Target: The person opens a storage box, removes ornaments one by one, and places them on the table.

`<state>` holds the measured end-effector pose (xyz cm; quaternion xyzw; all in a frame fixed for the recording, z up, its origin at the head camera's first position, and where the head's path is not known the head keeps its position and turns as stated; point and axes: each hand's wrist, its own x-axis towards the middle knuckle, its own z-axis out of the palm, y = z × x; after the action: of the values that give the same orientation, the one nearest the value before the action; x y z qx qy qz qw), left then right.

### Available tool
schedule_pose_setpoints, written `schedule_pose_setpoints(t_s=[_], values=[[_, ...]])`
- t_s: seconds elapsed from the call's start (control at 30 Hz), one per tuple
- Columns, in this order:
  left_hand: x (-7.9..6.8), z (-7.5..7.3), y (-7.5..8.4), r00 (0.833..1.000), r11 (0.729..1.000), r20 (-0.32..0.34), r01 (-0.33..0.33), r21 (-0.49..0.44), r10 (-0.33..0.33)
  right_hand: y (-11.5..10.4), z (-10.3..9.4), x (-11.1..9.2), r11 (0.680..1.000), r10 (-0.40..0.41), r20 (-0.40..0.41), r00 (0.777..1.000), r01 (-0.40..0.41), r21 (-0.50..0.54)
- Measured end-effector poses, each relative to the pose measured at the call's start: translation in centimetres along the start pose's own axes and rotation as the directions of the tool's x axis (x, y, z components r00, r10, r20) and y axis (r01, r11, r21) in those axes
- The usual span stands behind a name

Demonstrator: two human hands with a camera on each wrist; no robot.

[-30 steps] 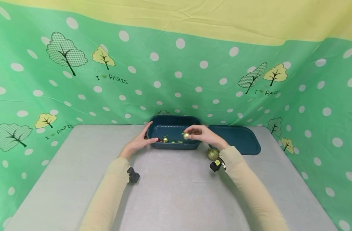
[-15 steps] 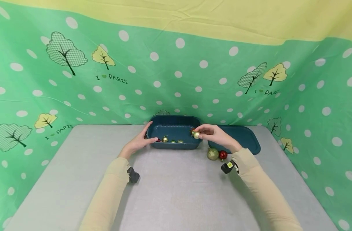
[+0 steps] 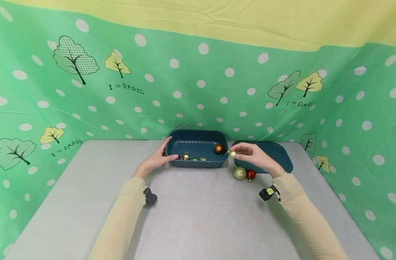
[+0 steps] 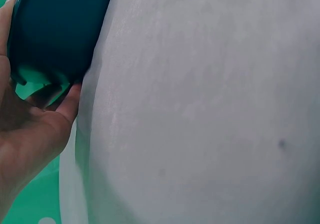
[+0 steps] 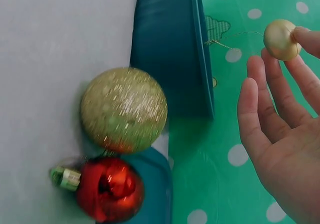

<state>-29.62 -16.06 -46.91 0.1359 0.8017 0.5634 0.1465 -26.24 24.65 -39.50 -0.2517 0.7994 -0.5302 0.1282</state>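
A dark blue box (image 3: 198, 164) stands at the back of the table, and my left hand (image 3: 154, 162) grips its left end with the thumb over the rim. In the left wrist view, fingers wrap around the end of the box (image 4: 60, 28). My right hand (image 3: 254, 158) pinches a small gold bauble (image 5: 280, 39) between thumb and fingertips, just outside the box's right end. A thin gold hanging string (image 5: 220, 44) trails from it toward the rim. Inside the box lie an orange-brown bauble (image 3: 218, 148) at the right and several small baubles (image 3: 186, 156) along the front wall.
Below my right hand, a large glittery gold bauble (image 3: 239, 173) and a shiny red bauble (image 3: 251, 174) sit on the table. A blue lid (image 3: 280, 157) lies right of the box. Green dotted cloth (image 3: 198, 72) hangs close behind.
My right hand has moved right, carrying the small gold bauble from above the box to beyond its right end. The orange-brown bauble and the red bauble have come into sight. My left hand stays put.
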Motion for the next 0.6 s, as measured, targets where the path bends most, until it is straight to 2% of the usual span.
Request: schedule_pose_setpoints(t_s=[0.13,0.37,0.6], values=[[0.0,0.0,0.0,1.0,1.0,-0.003,0.002,-0.006,-0.002,0.5,-0.5,-1.0,1.0,-0.003,-0.013,1.0,0.003,0.0],[0.1,0.0,-0.2,1.0,1.0,0.0,-0.013,-0.009,0.013,1.1,-1.1,-2.6,0.999,0.037,-0.054,0.998,-0.039,-0.028],[0.0,0.0,0.0,1.0,1.0,0.001,-0.016,-0.009,0.016,1.5,-1.8,-4.1,0.999,0.035,-0.079,0.996,-0.037,-0.019]])
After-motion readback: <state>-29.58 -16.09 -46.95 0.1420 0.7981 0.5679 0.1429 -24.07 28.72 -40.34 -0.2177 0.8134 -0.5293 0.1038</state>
